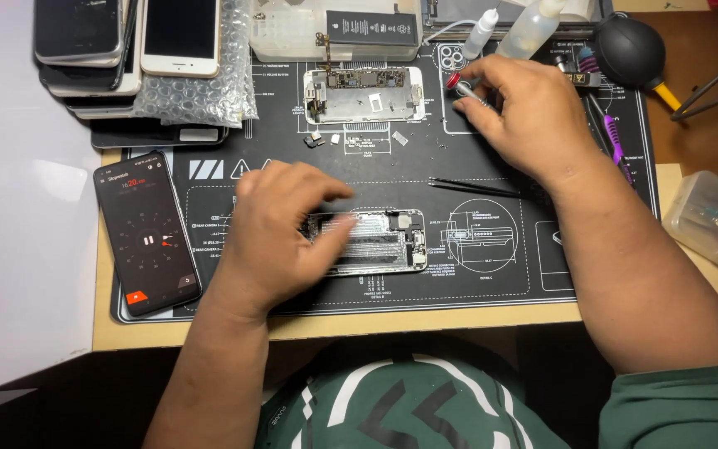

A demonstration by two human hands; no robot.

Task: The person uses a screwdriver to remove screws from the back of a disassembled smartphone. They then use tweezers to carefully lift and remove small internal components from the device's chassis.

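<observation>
opened phone [380,241], lower centre of the frame: it lies flat on the black work mat [492,274] with its inner parts facing up, long side running left to right. left hand [280,229]: palm down over the phone's left end, fingers held close together and laid across its top, thumb along the near edge, so that the left part of the phone is hidden. right hand [525,112], upper right of centre: fingers curled and pinching a small screwdriver [459,85] with a red cap, its tip hidden under the fingers; the hand is well apart from the opened phone. tweezers [471,187]: black, lying on the mat between the two hands, pointing left. second phone frame [365,94], upper centre: also open, with a black battery [373,29] just above it and small loose parts [326,140] scattered below it. two squeeze bottles [508,29] stand at the top edge, beside a black rubber air blower [631,50] at upper right. purple-handled tool [617,141]: on the mat's right edge. timer phone [148,234], left: screen lit, lying on the mat's left edge. stack of phones [126,58], upper left, partly on bubble wrap [201,96]. clear plastic box [715,224]: right edge of the frame, off the mat.
</observation>
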